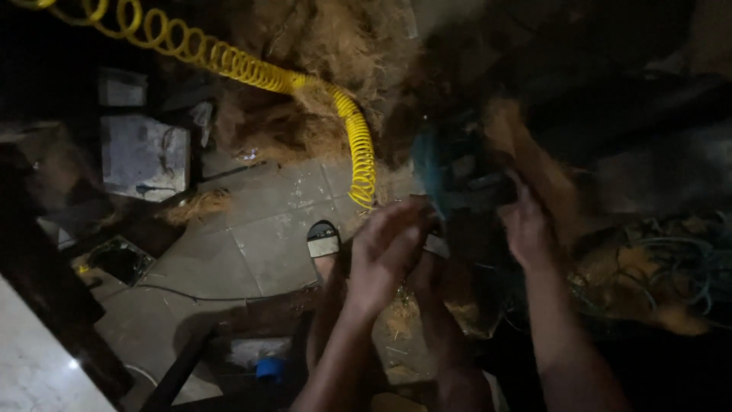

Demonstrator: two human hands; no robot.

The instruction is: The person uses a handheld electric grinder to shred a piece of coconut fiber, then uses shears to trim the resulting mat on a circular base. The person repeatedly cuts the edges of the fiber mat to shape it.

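left hand (385, 255) raised, fingers loosely curled, grip unclear, right hand (526, 225) fingers closed on brown fibre tuft (526, 152), yellow coiled hose (305, 84) above, tiled floor (259, 229)

yellow coiled hose (252, 70) overhead left, fibre heap (320, 114) behind, tiled floor (259, 229) open

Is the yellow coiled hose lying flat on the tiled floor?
No, the yellow coiled hose hangs in the air, curving down over the fibre pile above the tiles.
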